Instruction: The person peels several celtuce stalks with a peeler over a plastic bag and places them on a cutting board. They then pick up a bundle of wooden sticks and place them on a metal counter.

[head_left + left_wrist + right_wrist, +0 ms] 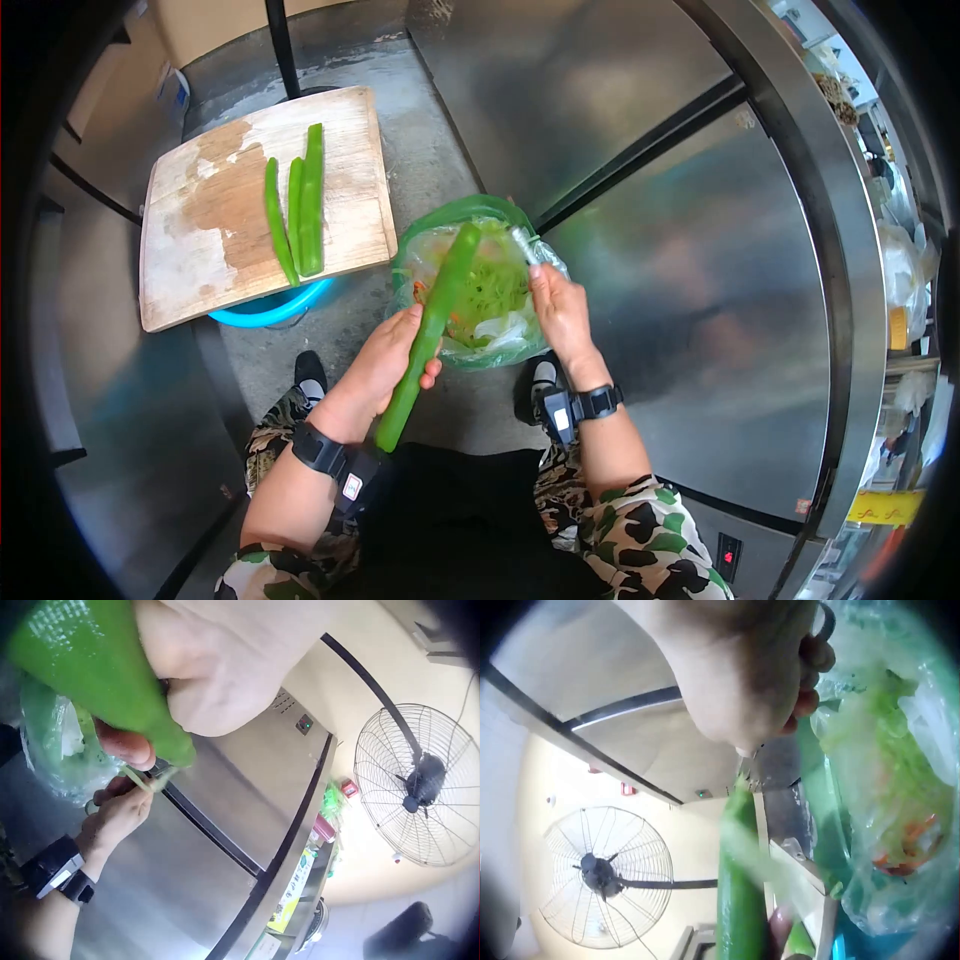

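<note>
A long, peeled-looking green vegetable stem [452, 275], like celtuce, slants over the bag in the head view. My left hand [378, 365] grips its lower part, with the thumb along one side and fingertips curled round the other. My right hand [567, 318] holds a small silvery peeler [522, 243] by its handle, to the right of the stem's upper end. In the right wrist view the stem [739, 900] points at the right hand [735, 682], and a blurred pale strip [759, 855] crosses it. Below lies a green plastic bag [482, 207] holding pale green peelings [500, 285] and orange bits.
A worn wooden board [205, 215] at the left bears three green stems [312, 205]; a blue tub [265, 314] shows under it. Steel cabinet doors [690, 270] stand close on the right. A wire fan [424, 780] hangs by the wall in the left wrist view.
</note>
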Tool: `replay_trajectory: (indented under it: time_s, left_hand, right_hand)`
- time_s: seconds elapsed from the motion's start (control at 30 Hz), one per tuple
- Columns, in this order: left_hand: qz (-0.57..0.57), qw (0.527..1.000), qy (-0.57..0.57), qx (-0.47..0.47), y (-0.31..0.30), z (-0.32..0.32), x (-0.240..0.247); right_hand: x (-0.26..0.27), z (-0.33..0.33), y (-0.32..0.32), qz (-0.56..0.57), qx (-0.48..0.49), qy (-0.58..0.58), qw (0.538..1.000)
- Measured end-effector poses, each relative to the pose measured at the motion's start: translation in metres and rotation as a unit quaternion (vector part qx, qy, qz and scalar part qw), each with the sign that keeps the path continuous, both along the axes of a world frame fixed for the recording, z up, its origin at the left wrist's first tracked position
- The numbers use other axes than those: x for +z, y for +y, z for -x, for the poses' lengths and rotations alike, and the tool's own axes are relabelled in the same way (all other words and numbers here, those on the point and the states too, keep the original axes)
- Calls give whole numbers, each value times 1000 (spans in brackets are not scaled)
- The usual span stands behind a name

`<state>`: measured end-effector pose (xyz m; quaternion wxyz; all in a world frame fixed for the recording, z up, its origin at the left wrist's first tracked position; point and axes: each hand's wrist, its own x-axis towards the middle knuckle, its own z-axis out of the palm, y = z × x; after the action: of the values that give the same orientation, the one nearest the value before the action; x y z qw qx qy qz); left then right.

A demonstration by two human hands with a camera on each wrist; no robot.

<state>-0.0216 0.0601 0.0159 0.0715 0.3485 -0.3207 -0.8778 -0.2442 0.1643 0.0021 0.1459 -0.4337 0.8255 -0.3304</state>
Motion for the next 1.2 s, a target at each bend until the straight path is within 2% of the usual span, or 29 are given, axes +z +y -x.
replay_trajectory:
  time_s: [0.03,0.07,0.13,0.23,0.33,0.43,0.53,0.63,0.7,0.77,0.87,0.93,0.97,1.03,1.13,1.2]
  left_hand:
    - [-6,1000,-8,14,-4,2,0]
    - [-13,999,-17,28,-7,3,-1]
    - [-27,998,-19,47,-8,7,-2]
    - [-30,998,-12,52,-7,8,-5]
    - [-9,1000,-3,15,-2,7,-3]
    - [13,999,-9,-51,1,6,9]
    - [-4,997,7,-73,8,4,12]
    - [-6,999,27,-35,8,0,10]
    - [-8,998,54,2,3,-2,-6]
    - [-57,997,45,23,-2,1,-4]
    - [-95,994,43,34,-8,2,-3]
    - [-94,994,50,32,-9,1,-1]
    - [-52,998,34,14,-8,0,2]
    - [33,999,3,-26,-6,0,10]
    - [78,994,-39,-64,1,2,16]
    - [49,996,-35,-71,5,1,14]
  right_hand:
    - [2,-10,2,-23,17,-73,997]
    - [7,-21,3,-12,73,-96,993]
    - [16,-41,4,-40,161,-123,978]
    - [19,-60,8,-4,254,-109,961]
    - [6,-52,4,6,217,-104,971]
    - [-11,-15,-2,-16,55,-92,994]
    - [-19,16,-6,-2,-30,41,999]
    - [-14,14,-6,-2,-36,4,999]
    - [-8,0,-6,-6,19,-91,996]
    - [2,-19,-4,3,83,-164,983]
    - [21,-43,0,-9,216,-171,961]
    - [18,-49,1,-6,246,-145,958]
    - [17,-52,2,-6,258,-132,957]
    - [10,-46,1,-6,205,-117,972]
    - [-3,-18,-7,-22,90,-79,992]
    - [-8,0,-11,-30,20,-31,999]
